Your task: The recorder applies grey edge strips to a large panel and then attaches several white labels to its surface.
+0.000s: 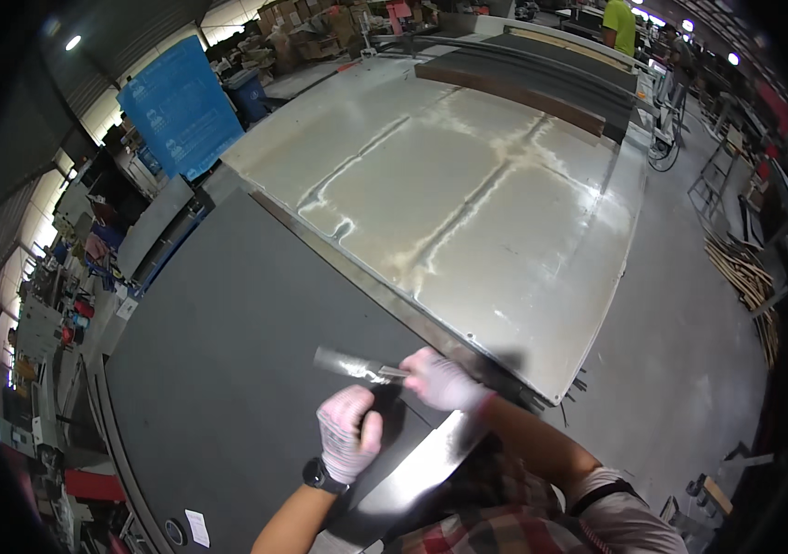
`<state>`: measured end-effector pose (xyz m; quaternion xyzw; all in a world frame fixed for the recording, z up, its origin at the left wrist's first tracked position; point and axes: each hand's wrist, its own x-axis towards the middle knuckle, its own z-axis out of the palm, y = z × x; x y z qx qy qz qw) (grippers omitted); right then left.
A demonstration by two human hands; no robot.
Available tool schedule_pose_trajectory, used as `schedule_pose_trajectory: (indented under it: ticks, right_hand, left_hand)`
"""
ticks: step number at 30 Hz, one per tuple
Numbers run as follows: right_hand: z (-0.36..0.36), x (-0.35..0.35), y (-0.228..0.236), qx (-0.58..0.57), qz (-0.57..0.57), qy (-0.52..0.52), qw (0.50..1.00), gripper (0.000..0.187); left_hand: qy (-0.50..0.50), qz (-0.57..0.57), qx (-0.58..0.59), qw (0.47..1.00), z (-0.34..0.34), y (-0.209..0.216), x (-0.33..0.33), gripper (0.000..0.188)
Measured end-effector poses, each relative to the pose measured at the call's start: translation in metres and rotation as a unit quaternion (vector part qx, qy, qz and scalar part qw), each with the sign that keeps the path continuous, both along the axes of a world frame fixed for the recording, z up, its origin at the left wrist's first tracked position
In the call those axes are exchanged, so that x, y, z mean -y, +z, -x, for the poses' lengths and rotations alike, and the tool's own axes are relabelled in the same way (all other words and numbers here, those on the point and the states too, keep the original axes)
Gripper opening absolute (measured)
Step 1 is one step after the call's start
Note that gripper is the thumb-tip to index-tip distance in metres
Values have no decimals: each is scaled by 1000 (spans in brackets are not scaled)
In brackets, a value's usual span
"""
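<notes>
My right hand (445,380), in a pale knit glove with pinkish fingers, grips a scraper (352,364) by its narrow end. The scraper's wide, shiny flat blade points left above a dark grey sheet (237,314) and is smeared by motion. Just below the blade, my left hand (349,432) wears a matching glove, with a black watch (322,476) on the wrist. Its fingers are curled in with the thumb against them; whether anything is inside is hidden. A bright metal strip (422,469) lies at the dark sheet's near edge, close to my body.
Beyond the dark sheet lies a large pale machine bed (394,203) with whitish streaked seams, ending in a brown bar (514,100). A blue wrapped panel (180,109) stands far left. Someone in a yellow-green shirt (618,26) is at the back. Wooden sticks (743,277) lie right. A white paper slip (197,527) is lower left.
</notes>
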<state>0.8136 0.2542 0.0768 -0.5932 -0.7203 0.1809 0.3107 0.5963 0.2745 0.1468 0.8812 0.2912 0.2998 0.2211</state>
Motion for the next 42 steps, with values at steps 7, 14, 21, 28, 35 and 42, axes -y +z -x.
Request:
schedule_pose_trajectory:
  ticks: [7,14,21,28,35,42]
  right_hand:
    - [-70,31,-29,-369,228,-250,865,38]
    - [-72,10,-30,-397,361,-129,834,32]
    - [-73,4,-22,-407,386,-116,820,35]
    - [-76,6,-32,-391,378,-123,830,34]
    - [-76,4,-25,-398,392,-121,821,36]
    - [-77,5,-32,-406,368,-114,828,36]
  left_hand:
    - [-62,-71,-73,993,-2,-56,-12,41]
    - [-83,-125,-168,974,2,-79,-22,45]
    - [-94,-103,-189,972,-1,-80,-29,43]
    - [-141,-137,-192,962,-5,-79,-40,41]
    - [-208,-97,-167,959,-9,-81,-52,46]
    - [-182,-41,-197,962,-26,-74,-50,51]
